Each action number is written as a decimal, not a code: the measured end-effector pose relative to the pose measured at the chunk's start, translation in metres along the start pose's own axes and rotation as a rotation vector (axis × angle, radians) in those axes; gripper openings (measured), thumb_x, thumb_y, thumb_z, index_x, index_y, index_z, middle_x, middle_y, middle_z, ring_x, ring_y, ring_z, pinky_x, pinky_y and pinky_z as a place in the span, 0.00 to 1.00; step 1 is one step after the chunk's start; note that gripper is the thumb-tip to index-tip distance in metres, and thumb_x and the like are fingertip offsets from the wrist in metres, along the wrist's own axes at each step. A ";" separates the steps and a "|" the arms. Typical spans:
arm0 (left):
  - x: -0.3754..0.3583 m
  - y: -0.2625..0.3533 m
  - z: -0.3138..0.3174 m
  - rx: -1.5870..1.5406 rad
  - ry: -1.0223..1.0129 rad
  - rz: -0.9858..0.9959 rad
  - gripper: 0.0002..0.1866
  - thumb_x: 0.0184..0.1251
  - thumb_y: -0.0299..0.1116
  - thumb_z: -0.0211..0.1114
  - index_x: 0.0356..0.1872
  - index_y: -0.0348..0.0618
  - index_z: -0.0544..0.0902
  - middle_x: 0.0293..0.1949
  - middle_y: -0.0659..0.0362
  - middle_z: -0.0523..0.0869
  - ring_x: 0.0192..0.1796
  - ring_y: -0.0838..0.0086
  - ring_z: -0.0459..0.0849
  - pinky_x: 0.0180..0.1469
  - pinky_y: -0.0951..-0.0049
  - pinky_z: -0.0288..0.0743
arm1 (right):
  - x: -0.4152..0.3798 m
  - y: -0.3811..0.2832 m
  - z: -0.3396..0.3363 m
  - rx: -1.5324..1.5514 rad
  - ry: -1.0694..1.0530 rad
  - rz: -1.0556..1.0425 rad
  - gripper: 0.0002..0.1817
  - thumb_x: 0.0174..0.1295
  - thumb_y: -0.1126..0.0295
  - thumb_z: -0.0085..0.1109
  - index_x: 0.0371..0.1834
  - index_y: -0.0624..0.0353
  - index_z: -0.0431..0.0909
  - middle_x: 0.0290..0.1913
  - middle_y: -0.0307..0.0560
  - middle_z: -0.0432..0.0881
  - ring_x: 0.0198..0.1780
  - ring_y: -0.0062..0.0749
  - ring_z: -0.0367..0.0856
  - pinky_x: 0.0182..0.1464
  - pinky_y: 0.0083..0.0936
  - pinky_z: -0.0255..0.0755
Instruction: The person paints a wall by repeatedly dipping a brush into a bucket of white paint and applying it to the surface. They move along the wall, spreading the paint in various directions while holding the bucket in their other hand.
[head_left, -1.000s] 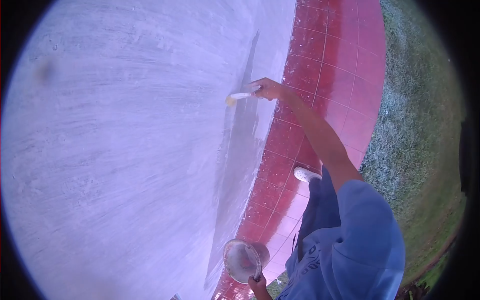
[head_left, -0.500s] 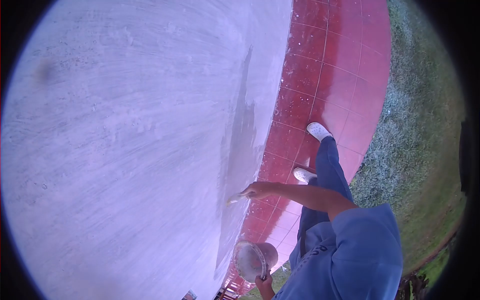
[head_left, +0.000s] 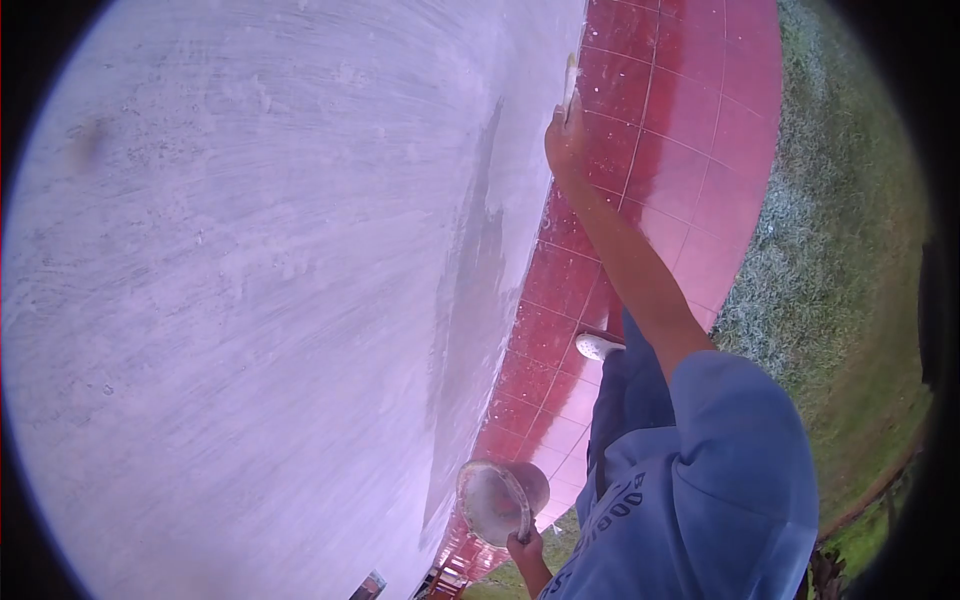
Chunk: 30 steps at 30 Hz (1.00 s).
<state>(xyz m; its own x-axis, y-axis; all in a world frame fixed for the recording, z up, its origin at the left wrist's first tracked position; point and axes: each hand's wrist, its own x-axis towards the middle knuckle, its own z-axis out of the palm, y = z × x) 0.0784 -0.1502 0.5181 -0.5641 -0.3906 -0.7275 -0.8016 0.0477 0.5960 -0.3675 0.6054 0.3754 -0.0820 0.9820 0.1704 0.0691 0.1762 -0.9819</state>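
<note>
My right hand (head_left: 567, 143) is closed around a brush (head_left: 571, 82), whose tip points toward the top of the view, along the line where the pale wall (head_left: 250, 250) meets the red tiled floor (head_left: 610, 75). Lower down, my left hand (head_left: 526, 548) grips the rim or handle of a round bucket (head_left: 537, 485), tilted so that its opening shows. A greyish liquid appears to be inside, though its level is unclear. A darker, damp-looking patch (head_left: 470, 290) runs along the lower wall.
One white shoe (head_left: 598, 346) stands on the tiles near my legs (head_left: 630, 390). Grass (head_left: 790, 290) borders the tiled strip on the right. A reddish slatted structure (head_left: 450, 577) shows at the bottom edge, beside a small dark object (head_left: 368, 586).
My right hand and the brush have swung from the lower wall up to the wall's base near the top. The bucket has shifted slightly up and left. One shoe no longer shows.
</note>
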 end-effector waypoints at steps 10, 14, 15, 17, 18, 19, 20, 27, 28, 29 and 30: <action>-0.026 0.011 0.023 0.534 0.100 0.301 0.17 0.65 0.34 0.71 0.30 0.24 0.81 0.22 0.56 0.82 0.26 0.79 0.77 0.28 0.75 0.70 | -0.346 -0.077 -0.124 0.170 -1.826 0.003 0.23 0.68 0.64 0.50 0.66 0.53 0.75 0.58 0.57 0.82 0.60 0.48 0.80 0.61 0.42 0.72; 0.001 -0.017 0.008 0.277 0.060 0.299 0.16 0.64 0.32 0.71 0.25 0.27 0.80 0.19 0.61 0.79 0.25 0.82 0.72 0.25 0.75 0.65 | -0.133 -0.093 -0.054 0.214 -1.487 -0.021 0.24 0.69 0.65 0.58 0.68 0.55 0.73 0.42 0.46 0.85 0.37 0.27 0.76 0.41 0.28 0.72; 0.014 -0.031 -0.005 0.213 0.041 0.301 0.15 0.63 0.31 0.71 0.24 0.28 0.80 0.19 0.62 0.78 0.25 0.82 0.71 0.24 0.75 0.63 | -0.077 -0.101 -0.046 0.099 -1.417 0.091 0.25 0.68 0.64 0.60 0.68 0.55 0.74 0.40 0.43 0.85 0.33 0.24 0.76 0.37 0.25 0.71; 0.023 -0.045 -0.019 0.202 0.005 0.328 0.14 0.63 0.30 0.71 0.24 0.29 0.81 0.20 0.61 0.79 0.25 0.83 0.72 0.25 0.76 0.64 | -0.002 -0.135 -0.058 0.077 -1.156 0.284 0.24 0.69 0.65 0.60 0.68 0.51 0.75 0.27 0.32 0.77 0.22 0.13 0.65 0.23 0.17 0.62; 0.020 -0.044 -0.012 0.198 -0.010 0.339 0.14 0.63 0.30 0.71 0.24 0.29 0.81 0.20 0.61 0.81 0.26 0.83 0.74 0.26 0.77 0.66 | 0.012 -0.141 -0.056 0.195 -0.782 0.359 0.23 0.71 0.66 0.56 0.70 0.49 0.72 0.23 0.29 0.68 0.19 0.11 0.60 0.19 0.15 0.58; 0.017 -0.045 -0.005 0.194 -0.024 0.350 0.13 0.63 0.30 0.71 0.25 0.29 0.82 0.21 0.60 0.82 0.26 0.83 0.75 0.26 0.77 0.67 | 0.010 -0.146 -0.050 0.190 -0.793 0.345 0.23 0.71 0.66 0.56 0.70 0.49 0.72 0.23 0.29 0.68 0.19 0.11 0.60 0.19 0.15 0.58; -0.009 -0.027 0.021 0.367 0.057 0.342 0.15 0.62 0.32 0.72 0.26 0.29 0.82 0.22 0.58 0.83 0.27 0.82 0.77 0.27 0.76 0.69 | 0.009 -0.146 -0.042 0.237 -0.638 0.336 0.24 0.72 0.65 0.54 0.71 0.52 0.69 0.24 0.30 0.69 0.21 0.12 0.61 0.21 0.15 0.59; -0.040 0.014 0.047 0.754 0.121 0.390 0.14 0.58 0.33 0.73 0.30 0.29 0.84 0.21 0.57 0.82 0.26 0.77 0.77 0.28 0.69 0.68 | -0.246 -0.207 -0.046 0.118 -1.079 0.325 0.28 0.72 0.71 0.51 0.73 0.68 0.61 0.52 0.69 0.81 0.42 0.33 0.79 0.50 0.30 0.73; -0.041 0.021 0.047 0.814 0.125 0.466 0.13 0.58 0.33 0.73 0.30 0.30 0.84 0.21 0.56 0.82 0.26 0.75 0.78 0.28 0.68 0.68 | -0.303 -0.169 -0.050 0.253 -1.153 0.167 0.28 0.71 0.69 0.51 0.74 0.59 0.62 0.44 0.66 0.83 0.42 0.45 0.84 0.48 0.34 0.74; -0.043 0.026 0.043 0.817 0.132 0.475 0.13 0.58 0.33 0.73 0.30 0.30 0.84 0.21 0.56 0.82 0.26 0.75 0.78 0.28 0.68 0.68 | -0.290 -0.197 -0.083 0.111 -1.681 0.122 0.27 0.70 0.67 0.51 0.73 0.57 0.65 0.49 0.64 0.83 0.46 0.45 0.85 0.52 0.39 0.75; -0.037 0.023 0.043 0.929 0.231 0.553 0.14 0.58 0.34 0.73 0.30 0.29 0.84 0.20 0.55 0.82 0.26 0.71 0.80 0.29 0.68 0.71 | -0.314 -0.185 -0.098 0.096 -1.940 -0.051 0.27 0.70 0.65 0.51 0.72 0.58 0.67 0.54 0.60 0.83 0.47 0.43 0.85 0.54 0.42 0.75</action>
<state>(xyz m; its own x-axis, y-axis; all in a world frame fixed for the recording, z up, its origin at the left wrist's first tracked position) 0.0720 -0.0955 0.5441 -0.9174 -0.2600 -0.3014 -0.3418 0.9027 0.2615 -0.2575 0.2711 0.5114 -0.8997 -0.4339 -0.0476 -0.0092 0.1277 -0.9918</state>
